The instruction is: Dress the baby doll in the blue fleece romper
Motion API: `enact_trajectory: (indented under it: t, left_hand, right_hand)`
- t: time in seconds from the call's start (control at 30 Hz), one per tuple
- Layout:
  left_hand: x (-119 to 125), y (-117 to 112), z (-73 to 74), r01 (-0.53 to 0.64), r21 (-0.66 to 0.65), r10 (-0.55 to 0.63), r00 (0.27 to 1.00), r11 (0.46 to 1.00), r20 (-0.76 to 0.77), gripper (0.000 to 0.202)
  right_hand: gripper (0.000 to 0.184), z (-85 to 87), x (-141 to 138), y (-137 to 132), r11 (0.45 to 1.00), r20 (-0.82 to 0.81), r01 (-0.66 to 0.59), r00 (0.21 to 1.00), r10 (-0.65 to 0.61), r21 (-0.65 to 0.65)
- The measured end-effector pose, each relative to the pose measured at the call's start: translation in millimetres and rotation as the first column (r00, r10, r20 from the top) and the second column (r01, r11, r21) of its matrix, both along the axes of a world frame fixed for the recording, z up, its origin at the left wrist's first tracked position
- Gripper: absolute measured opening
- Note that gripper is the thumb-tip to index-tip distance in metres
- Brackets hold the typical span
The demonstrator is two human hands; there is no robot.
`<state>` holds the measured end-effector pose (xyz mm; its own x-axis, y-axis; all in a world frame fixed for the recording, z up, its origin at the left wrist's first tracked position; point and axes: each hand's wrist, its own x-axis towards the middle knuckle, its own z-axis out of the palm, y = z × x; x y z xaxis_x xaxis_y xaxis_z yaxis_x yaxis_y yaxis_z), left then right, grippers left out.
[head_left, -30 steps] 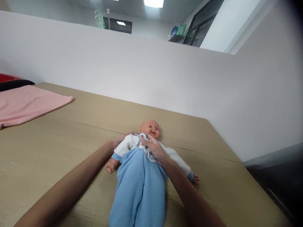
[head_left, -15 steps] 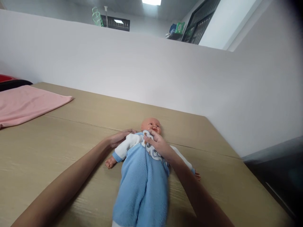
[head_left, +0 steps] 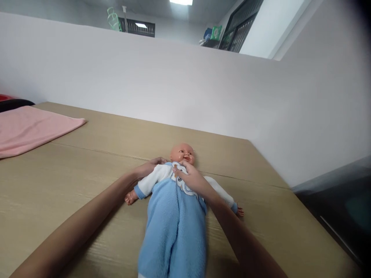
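A bald baby doll (head_left: 182, 153) lies on its back on the table, head away from me. It wears a fleecy outfit (head_left: 172, 220) with blue legs, white sleeves and an animal face on the chest. My left hand (head_left: 150, 166) is at the doll's shoulder on the left, fingers bent over the cloth near the neck; the sleeve hides its thumb. Across the upper chest lies my right hand (head_left: 191, 177), thumb and fingers closed on the outfit at the collar, just below the chin. Both doll arms are spread outward. The feet are out of frame.
A pink cloth (head_left: 34, 129) lies at the left on the brown table (head_left: 110, 133). Behind the table stands a white half wall (head_left: 162, 81). Something red and black (head_left: 14, 102) shows at the far left edge, and a dark object (head_left: 333, 212) beyond the right table edge.
The view has shifted slightly, so everything sits a little further left in the picture. Both hands stay at the doll's collar and shoulder, with hardly any visible movement.
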<state>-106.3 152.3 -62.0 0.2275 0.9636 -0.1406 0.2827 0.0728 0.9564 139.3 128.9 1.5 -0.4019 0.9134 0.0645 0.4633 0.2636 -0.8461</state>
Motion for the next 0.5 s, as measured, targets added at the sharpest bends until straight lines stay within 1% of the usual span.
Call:
enact_trajectory:
  t: [0.07,0.1,0.17,0.23,0.27,0.33,0.4,0.5]
  left_hand:
    - [-7.0,4.7,5.7,0.024,0.018,-0.024,1.0,1.0,0.009,0.047]
    - [-9.7,5.4,9.0,0.033,0.023,-0.032,0.999,0.999,-0.011,0.049]
    - [-12.7,4.1,16.2,0.058,0.028,-0.054,0.993,0.998,-0.109,0.057]
    - [-13.2,1.2,23.5,0.102,0.018,-0.095,0.97,0.995,-0.222,0.064]
    - [-13.1,-0.2,26.7,0.123,0.01,-0.117,0.961,0.992,-0.251,0.065]
    - [-13.2,-2.1,31.8,0.163,0.006,-0.157,0.958,0.987,-0.239,0.062]
    - [-14.5,-3.1,35.3,0.216,0.01,-0.21,0.956,0.976,-0.205,0.054]
    - [-17.9,-4.3,38.7,0.286,0.036,-0.271,0.938,0.958,-0.217,0.047]
  right_hand:
    - [0.039,-1.2,-0.7,0.9,0.999,-0.005,0.008,1.0,-0.009,-0.037]
    - [0.04,-1.4,-1.0,0.9,0.999,-0.003,0.011,1.0,-0.011,-0.046]
    - [0.041,-1.9,-1.6,0.9,0.999,0.003,0.014,1.0,-0.013,-0.032]
    - [0.042,-3.5,-2.0,1.6,1.0,0.014,0.011,1.0,-0.011,-0.007]
    - [0.042,-4.4,-2.1,2.2,1.0,0.019,0.007,1.0,-0.007,-0.001]
    - [0.04,-5.1,-2.2,3.3,1.0,0.023,0.007,1.0,-0.007,0.007]
    - [0.036,-2.1,-1.0,2.9,1.0,0.042,0.002,0.999,-0.003,0.012]
    - [0.026,10.7,6.5,-1.5,0.999,0.162,-0.025,0.987,0.019,0.04]
